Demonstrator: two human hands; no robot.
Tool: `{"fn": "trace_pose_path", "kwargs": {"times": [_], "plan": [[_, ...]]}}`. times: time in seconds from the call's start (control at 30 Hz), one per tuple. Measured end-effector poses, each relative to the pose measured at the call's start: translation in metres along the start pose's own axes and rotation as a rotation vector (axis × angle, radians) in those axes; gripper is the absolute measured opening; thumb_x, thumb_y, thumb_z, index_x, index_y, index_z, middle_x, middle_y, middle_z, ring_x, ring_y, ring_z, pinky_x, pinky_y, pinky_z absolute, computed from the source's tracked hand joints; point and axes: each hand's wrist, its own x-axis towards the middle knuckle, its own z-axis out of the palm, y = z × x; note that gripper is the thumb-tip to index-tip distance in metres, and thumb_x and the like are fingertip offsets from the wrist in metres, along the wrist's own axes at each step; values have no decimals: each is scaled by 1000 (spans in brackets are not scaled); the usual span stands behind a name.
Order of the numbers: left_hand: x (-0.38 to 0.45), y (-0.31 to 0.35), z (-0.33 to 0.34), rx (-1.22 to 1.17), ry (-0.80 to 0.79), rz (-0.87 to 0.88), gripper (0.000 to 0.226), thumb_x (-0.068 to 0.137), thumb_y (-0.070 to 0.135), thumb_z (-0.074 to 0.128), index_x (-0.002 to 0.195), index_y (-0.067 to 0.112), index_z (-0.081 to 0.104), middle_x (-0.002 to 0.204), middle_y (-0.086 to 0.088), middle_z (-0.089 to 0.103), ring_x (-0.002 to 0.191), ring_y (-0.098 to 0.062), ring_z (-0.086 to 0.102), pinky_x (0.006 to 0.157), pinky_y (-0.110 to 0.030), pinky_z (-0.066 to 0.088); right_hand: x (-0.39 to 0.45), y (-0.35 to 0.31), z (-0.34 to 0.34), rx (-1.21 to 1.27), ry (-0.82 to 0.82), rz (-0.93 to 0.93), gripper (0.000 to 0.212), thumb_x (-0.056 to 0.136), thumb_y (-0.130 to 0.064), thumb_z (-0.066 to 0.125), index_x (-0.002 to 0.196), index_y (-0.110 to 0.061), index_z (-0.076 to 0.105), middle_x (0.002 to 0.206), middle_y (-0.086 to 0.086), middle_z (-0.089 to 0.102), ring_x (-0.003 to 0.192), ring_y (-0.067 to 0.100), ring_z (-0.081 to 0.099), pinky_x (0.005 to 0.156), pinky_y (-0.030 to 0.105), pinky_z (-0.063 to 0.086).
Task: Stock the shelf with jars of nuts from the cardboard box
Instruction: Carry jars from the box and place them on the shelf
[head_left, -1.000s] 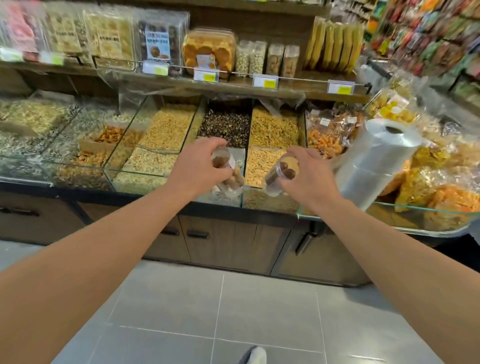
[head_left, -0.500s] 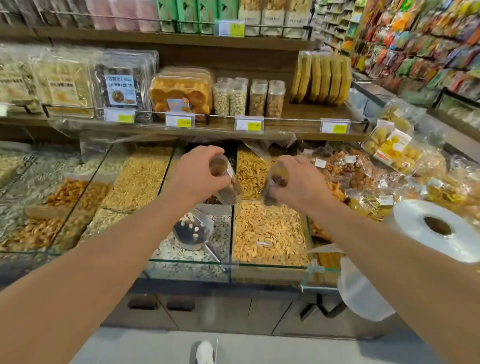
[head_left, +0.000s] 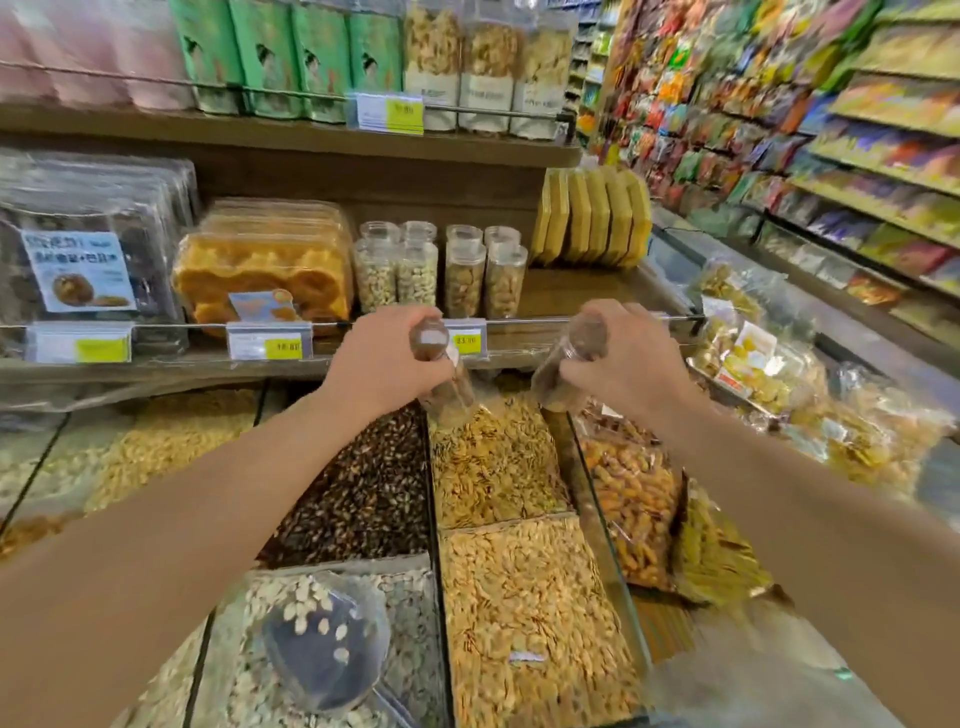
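Observation:
My left hand (head_left: 387, 358) grips a clear jar of nuts (head_left: 447, 371), tilted with its lid toward the shelf. In my right hand (head_left: 626, 358) is a second clear jar of nuts (head_left: 566, 369), tilted the other way. Both hands hover just in front of the wooden shelf (head_left: 571, 296), at the height of its wire rail. On that shelf stand several clear jars of nuts (head_left: 441, 270) in two short rows. A bare strip of shelf lies to the right of them. The cardboard box is out of view.
Open glass bins of seeds and nuts (head_left: 493, 519) lie below my arms, one holding a clear scoop (head_left: 327, 639). Boxed pastries (head_left: 265, 270) sit left of the jars, yellow packs (head_left: 592, 218) to the right. Bagged snacks (head_left: 753, 364) crowd the right side.
Both hands have risen from over the bins up to the shelf's rail, each carrying its jar. The view has moved closer to the shelf and tilted up.

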Motion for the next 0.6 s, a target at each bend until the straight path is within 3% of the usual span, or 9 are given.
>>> {"fn": "trace_pose_path", "kwargs": {"times": [0.13,0.27,0.43,0.6], "plan": [[46,5,10,-18,3,45,55,77,38,73,127,18,60,119,3,64,105,-11,55,87,-20,35,50,19,-6,14,51,40,64,69,-41,69,130,-26,53,117,-4,58,101,16,56,81,30,44],[90,8,25,-30,5,41,56,77,41,72,128,23,59,115,6,65,99,-7,55,83,-22,40,102,36,-6,31,73,34,63,68,-43,67,128,-28,53,116,-2,57,105,21,55,93,41,47],[139,16,43,-12,39,-2,50,76,41,72,123,29,61,104,15,58,95,-5,52,76,-21,36,174,57,6,73,59,5,59,72,-37,71,127,-25,53,113,-1,55,105,20,52,94,39,45],[181,18,60,-8,53,10,52,76,40,72,125,28,61,116,11,64,101,-4,54,81,-20,37,242,75,35,67,6,-7,64,77,-32,73,135,-20,49,124,4,52,112,26,52,97,38,42]]}}
